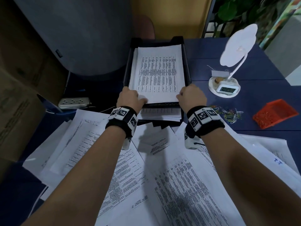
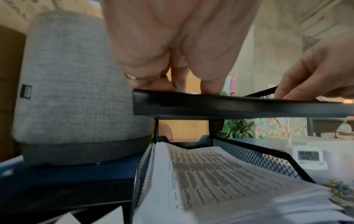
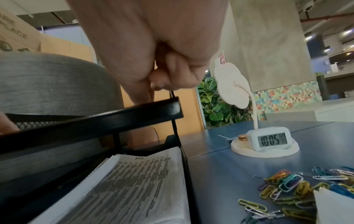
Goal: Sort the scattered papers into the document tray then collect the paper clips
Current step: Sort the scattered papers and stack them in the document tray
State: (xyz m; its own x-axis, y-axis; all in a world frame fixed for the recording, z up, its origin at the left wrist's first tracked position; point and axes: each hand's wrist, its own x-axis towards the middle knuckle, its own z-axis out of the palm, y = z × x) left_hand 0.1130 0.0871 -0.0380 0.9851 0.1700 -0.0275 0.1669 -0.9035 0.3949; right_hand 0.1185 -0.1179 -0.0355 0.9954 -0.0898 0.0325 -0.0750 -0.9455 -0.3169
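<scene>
Squaring a sheaf into the top tier of the document tray (image 1: 187,62) at 12 o'clock. Left hand (image 1: 131,98) and right hand (image 1: 192,96) curled, pinching the sheaf's near corners. Next, probably: gather scattered papers (image 1: 179,185) at 6 o'clock. Paper clips (image 1: 228,114) waiting at 3 o'clock on the table (image 1: 260,88).

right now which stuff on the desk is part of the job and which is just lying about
Job: tray, stack in its top tier, loose papers, paper clips, left hand, right hand.

Lying about: clock, lamp, orange basket, power strip.
</scene>
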